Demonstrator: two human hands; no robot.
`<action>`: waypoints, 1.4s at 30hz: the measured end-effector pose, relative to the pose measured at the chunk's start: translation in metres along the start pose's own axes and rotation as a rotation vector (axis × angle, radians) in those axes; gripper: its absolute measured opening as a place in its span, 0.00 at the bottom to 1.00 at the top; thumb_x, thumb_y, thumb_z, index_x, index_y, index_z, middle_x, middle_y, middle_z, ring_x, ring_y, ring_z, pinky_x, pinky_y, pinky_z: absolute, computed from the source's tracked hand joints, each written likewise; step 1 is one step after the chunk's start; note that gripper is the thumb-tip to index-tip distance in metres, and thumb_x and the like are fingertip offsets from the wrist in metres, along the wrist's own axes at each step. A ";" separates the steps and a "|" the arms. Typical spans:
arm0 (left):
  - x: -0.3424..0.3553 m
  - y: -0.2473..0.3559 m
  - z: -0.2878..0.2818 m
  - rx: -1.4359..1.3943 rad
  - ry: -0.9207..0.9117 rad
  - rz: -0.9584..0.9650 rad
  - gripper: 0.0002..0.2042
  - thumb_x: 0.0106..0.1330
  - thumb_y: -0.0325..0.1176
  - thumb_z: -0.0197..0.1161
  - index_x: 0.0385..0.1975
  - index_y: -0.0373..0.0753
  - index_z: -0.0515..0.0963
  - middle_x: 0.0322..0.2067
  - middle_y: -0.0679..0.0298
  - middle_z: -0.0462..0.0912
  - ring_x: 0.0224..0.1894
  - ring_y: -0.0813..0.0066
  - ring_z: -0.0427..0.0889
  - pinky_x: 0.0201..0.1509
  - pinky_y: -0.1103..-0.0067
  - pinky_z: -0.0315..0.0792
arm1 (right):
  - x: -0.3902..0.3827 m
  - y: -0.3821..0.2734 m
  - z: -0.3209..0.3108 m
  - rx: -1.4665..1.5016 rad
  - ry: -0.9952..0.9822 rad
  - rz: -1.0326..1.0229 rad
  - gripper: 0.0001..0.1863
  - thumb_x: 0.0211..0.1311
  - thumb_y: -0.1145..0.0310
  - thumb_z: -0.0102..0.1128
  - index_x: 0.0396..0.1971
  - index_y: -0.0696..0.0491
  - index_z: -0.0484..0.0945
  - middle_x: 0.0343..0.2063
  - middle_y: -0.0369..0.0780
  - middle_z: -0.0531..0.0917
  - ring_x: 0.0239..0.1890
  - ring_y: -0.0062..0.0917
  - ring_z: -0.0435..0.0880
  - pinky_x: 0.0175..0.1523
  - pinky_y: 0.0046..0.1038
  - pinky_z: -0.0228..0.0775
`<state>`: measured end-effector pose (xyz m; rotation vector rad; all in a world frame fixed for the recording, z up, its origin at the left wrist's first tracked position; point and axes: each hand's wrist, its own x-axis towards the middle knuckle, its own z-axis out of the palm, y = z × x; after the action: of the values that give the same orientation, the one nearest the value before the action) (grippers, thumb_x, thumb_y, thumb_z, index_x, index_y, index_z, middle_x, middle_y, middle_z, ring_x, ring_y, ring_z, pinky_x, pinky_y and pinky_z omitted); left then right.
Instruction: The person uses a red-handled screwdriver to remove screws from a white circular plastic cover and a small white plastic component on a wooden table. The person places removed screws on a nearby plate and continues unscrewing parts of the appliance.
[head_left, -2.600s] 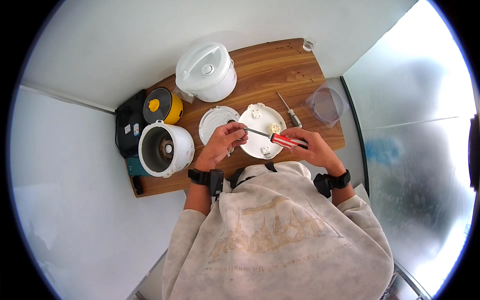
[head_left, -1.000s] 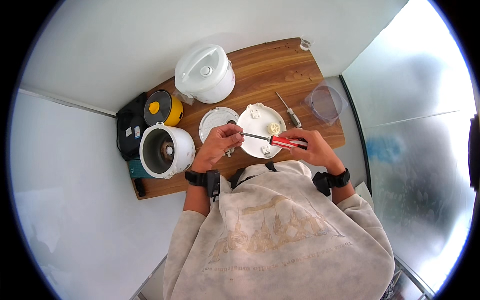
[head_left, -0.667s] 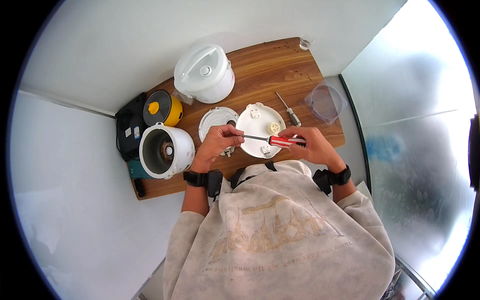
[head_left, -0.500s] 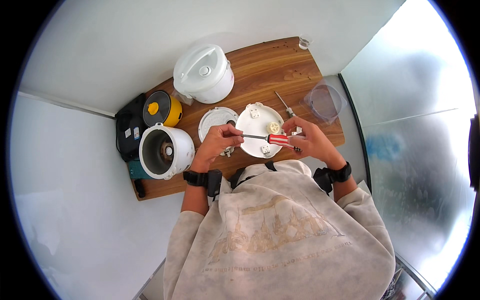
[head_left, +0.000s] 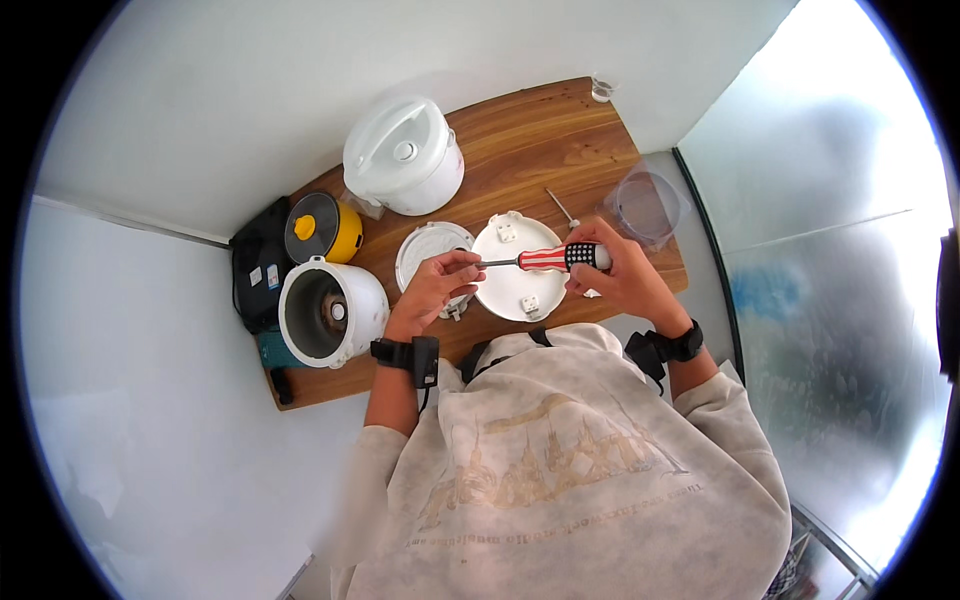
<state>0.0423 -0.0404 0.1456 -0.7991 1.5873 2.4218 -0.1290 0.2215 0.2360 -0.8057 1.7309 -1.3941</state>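
My left hand [head_left: 437, 290] is closed on the tip end of the screwdriver's metal shaft; whether it also holds a small part is hidden. My right hand [head_left: 628, 272] grips the screwdriver's red-and-white striped handle [head_left: 541, 260] near its end, which shows white stars on dark. The screwdriver lies level over a round white plastic base [head_left: 503, 284] with small white fittings [head_left: 506, 232]. A round pale lid-like disc [head_left: 420, 252] lies beside my left hand, partly covered by it. A second screwdriver [head_left: 560, 204] lies behind my right hand, mostly hidden by it.
An open white rice cooker [head_left: 361, 298] stands at left, behind it a yellow pot [head_left: 349, 235] and black case [head_left: 256, 262]. A closed white cooker [head_left: 422, 190] stands at the back, a cup [head_left: 601, 92] at the back-right corner, a clear plastic container [head_left: 645, 205] on the right.
My right hand has risen slightly and regripped, and the handle is turned, now showing its starred end. The cream wheel-like piece on the base is now hidden behind the handle.
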 end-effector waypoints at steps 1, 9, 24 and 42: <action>0.000 0.002 0.003 0.025 0.005 -0.004 0.15 0.65 0.34 0.65 0.50 0.40 0.75 0.43 0.66 0.81 0.44 0.78 0.80 0.49 0.80 0.75 | -0.001 0.004 0.000 -0.050 0.041 -0.058 0.17 0.58 0.72 0.60 0.46 0.57 0.70 0.36 0.42 0.82 0.30 0.26 0.83 0.41 0.27 0.76; 0.039 -0.009 -0.024 0.180 0.222 -0.038 0.14 0.70 0.39 0.56 0.52 0.42 0.73 0.43 0.68 0.80 0.44 0.80 0.78 0.46 0.79 0.73 | 0.020 0.029 -0.005 -0.443 0.209 -0.141 0.16 0.56 0.69 0.63 0.43 0.56 0.73 0.30 0.45 0.83 0.30 0.31 0.84 0.39 0.29 0.74; 0.164 -0.070 -0.049 0.829 0.264 0.121 0.28 0.57 0.36 0.69 0.57 0.34 0.71 0.51 0.50 0.79 0.55 0.61 0.79 0.58 0.71 0.72 | 0.041 0.050 -0.009 -0.395 0.214 -0.119 0.15 0.55 0.69 0.62 0.41 0.56 0.73 0.27 0.47 0.83 0.27 0.39 0.83 0.35 0.34 0.73; 0.136 -0.090 -0.054 0.578 0.211 0.036 0.16 0.52 0.24 0.64 0.43 0.30 0.79 0.38 0.59 0.84 0.39 0.73 0.82 0.46 0.77 0.74 | 0.051 0.079 0.008 -0.315 0.133 -0.155 0.14 0.55 0.69 0.62 0.41 0.55 0.73 0.29 0.46 0.83 0.31 0.40 0.83 0.39 0.35 0.73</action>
<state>-0.0194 -0.0718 -0.0114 -0.9243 2.2328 1.7728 -0.1496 0.1905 0.1489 -1.0569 2.0615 -1.3167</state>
